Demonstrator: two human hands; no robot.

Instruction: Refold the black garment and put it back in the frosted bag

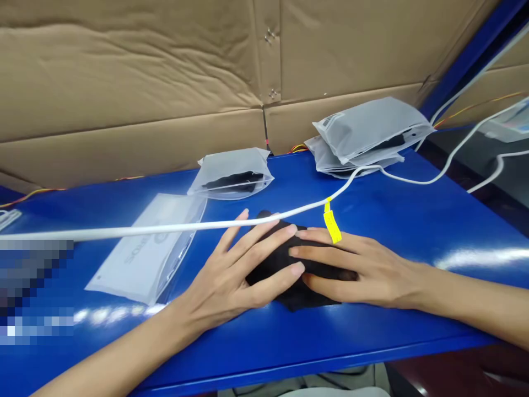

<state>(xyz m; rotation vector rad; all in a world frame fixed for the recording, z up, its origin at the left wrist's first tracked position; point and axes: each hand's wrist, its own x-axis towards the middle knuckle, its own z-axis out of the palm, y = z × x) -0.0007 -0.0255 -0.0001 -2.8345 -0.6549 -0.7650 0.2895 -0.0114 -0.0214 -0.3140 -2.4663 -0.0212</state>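
Blue table (413,220), cardboard behind. My left hand (231,275) and right hand (363,270) press flat, fingers spread, gripping nothing, on black cloth (285,259); filled bags (363,135) at 1 o'clock, empty bag (144,248) at 9.

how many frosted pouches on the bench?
4 at least: flat empty pouch by the left hand, filled pouch at the back centre, stacked pouches back right, two visible, maybe more underneath.
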